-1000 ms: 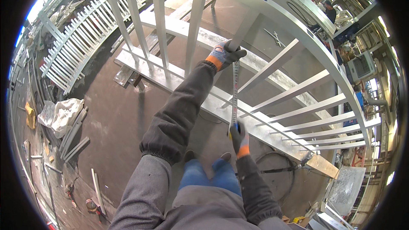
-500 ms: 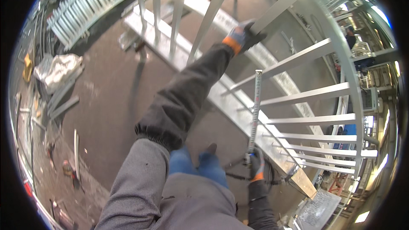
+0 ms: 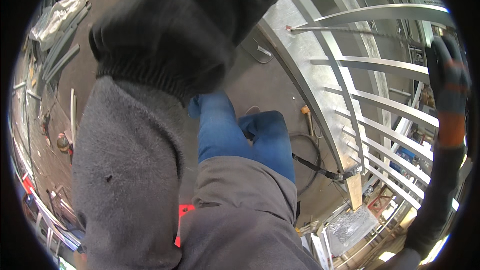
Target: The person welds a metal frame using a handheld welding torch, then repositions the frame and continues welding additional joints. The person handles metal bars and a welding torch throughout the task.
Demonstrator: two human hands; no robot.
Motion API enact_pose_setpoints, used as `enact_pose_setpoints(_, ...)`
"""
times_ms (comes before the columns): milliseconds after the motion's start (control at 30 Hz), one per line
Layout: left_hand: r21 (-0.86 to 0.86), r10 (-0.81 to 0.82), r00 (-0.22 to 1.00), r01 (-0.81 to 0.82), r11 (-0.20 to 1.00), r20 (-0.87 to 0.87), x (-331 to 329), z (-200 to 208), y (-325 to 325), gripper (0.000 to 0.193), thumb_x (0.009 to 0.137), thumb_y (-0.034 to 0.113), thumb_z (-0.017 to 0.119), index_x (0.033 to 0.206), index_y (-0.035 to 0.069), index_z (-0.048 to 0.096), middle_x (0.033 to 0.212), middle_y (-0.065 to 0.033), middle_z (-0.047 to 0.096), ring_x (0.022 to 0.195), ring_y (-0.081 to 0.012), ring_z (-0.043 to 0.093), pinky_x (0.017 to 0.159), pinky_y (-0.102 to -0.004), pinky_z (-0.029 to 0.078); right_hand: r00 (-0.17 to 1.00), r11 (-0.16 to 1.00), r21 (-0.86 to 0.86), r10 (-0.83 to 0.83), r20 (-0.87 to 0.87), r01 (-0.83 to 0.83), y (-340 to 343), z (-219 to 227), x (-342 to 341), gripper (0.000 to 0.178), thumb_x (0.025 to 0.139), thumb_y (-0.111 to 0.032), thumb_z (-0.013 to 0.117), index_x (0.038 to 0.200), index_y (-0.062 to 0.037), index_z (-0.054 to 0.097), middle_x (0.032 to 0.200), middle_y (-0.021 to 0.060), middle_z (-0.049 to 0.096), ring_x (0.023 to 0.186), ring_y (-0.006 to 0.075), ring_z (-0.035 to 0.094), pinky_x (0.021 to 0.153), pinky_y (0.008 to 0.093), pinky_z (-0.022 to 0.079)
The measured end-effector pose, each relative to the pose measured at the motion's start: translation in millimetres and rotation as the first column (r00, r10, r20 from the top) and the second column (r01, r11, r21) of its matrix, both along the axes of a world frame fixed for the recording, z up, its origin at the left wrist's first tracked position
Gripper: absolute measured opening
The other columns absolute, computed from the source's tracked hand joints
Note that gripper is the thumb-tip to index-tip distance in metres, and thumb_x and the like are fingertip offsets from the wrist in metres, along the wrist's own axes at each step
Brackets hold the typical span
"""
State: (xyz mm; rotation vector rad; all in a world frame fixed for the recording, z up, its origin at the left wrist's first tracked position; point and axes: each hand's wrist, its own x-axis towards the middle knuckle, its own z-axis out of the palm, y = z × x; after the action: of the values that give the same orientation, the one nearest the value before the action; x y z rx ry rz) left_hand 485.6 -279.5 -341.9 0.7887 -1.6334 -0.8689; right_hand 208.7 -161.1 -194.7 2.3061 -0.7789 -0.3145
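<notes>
Right hand: the gloved right hand [image 3: 448, 70] was at the far right edge, raised just beside the bar ends; its fingers pointed up, but how far they were closed, and on what, could not be told.
Thin strip: a narrow dark strip [image 3: 345, 29], probably a tape blade seen edge-on, ran between the right hand and the near beam; its straightness suggested that something held it out, though the grip was hidden.
Left hand: out of view beyond the upper edge, so its state could not be told; only the dark left sleeve [image 3: 170, 25] showed, very close to the camera and covering much of the scene.
Barred frame: the pale metal frame [image 3: 382, 65] stood to the right of the legs, its bars spaced apart and reaching toward the right hand.
Near beam: the broad silvery beam [image 3: 300, 45] ran alongside the frame's lower rail, seemingly as a support for it.
Beam end: a black strap or cable [image 3: 327, 173] met the beam near its wooden end [image 3: 354, 192], perhaps fastened there.
Legs: the blue trouser legs [image 3: 217, 125] were beside the beam, presumably for easy reach.
Floor: an orange-headed tool [image 3: 305, 110] lay between legs and beam; crumpled white sheeting [image 3: 62, 17] lay well apart, upper left.
</notes>
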Motion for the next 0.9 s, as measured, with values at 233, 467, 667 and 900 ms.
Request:
enact_pose_setpoints(233,0.0,0.076,0.995,-0.076,0.997,-0.059,-38.7,-55.4,48.6,0.055,0.092,0.046,0.071,0.119,-0.001,0.067,0.085,-0.0084,0.071,0.071,-0.0193,0.066,0.064,-0.0335,0.053,0.954,0.968,-0.188,0.114,-0.276,-0.169,-35.0,-74.9,92.1,0.017,0.089,-0.015,0.072,0.105,-0.0099,0.072,0.103,0.0123,0.068,0.098,0.0301,0.068,0.082,0.0385,0.055)
enact_pose_setpoints(467,0.0,0.068,0.995,-0.068,0.998,-0.073,-55.2,-70.8,54.0,0.054,0.092,0.047,0.07,0.118,-0.001,0.068,0.085,-0.0092,0.072,0.072,-0.0206,0.066,0.065,-0.0345,0.053,0.923,0.936,-0.261,0.13,-0.363,-0.235,-36.5,-115.3,124.3,0.011,0.088,-0.019,0.069,0.096,-0.0129,0.071,0.096,0.0087,0.066,0.096,0.028,0.066,0.078,0.04,0.052)
enact_pose_setpoints(667,0.003,0.062,0.996,-0.062,0.998,-0.071,-60.5,-73.7,54.6,0.053,0.093,0.047,0.069,0.117,0.0,0.068,0.086,-0.0098,0.072,0.073,-0.0217,0.066,0.066,-0.0353,0.053,0.912,0.916,-0.303,0.133,-0.388,-0.263,-36.7,-123.6,134.8,0.009,0.087,-0.023,0.067,0.088,-0.0154,0.071,0.089,0.0056,0.064,0.095,0.0263,0.063,0.074,0.0414,0.05)
enact_pose_setpoints(900,-0.007,0.062,0.995,-0.063,0.998,-0.075,-66.3,-73.0,54.2,0.052,0.094,0.048,0.067,0.116,0.001,0.069,0.087,-0.0106,0.072,0.074,-0.023,0.067,0.067,-0.0363,0.053,0.893,0.896,-0.345,0.113,-0.435,-0.281,-43.3,-126.1,139.3,0.013,0.085,-0.028,0.064,0.079,-0.0184,0.07,0.081,0.0019,0.062,0.093,0.0242,0.061,0.07,0.0429,0.048)
